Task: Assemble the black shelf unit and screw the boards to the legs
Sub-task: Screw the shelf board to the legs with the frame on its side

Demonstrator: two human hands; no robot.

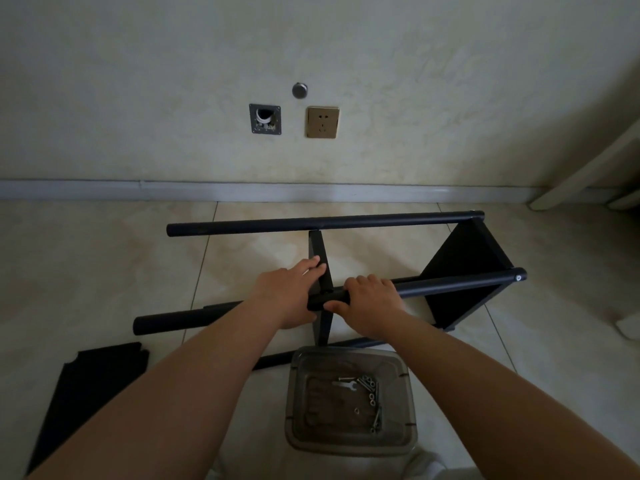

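Floor (104, 271): pale glossy tiles with thin grout lines, meeting a grey skirting board (242, 190).
Lying on it: black shelf frame (464, 268) on its side; loose black board (86, 386), near left; clear plastic tub (349, 445), near centre, holding screws (372, 393) and a small spanner (344, 385).
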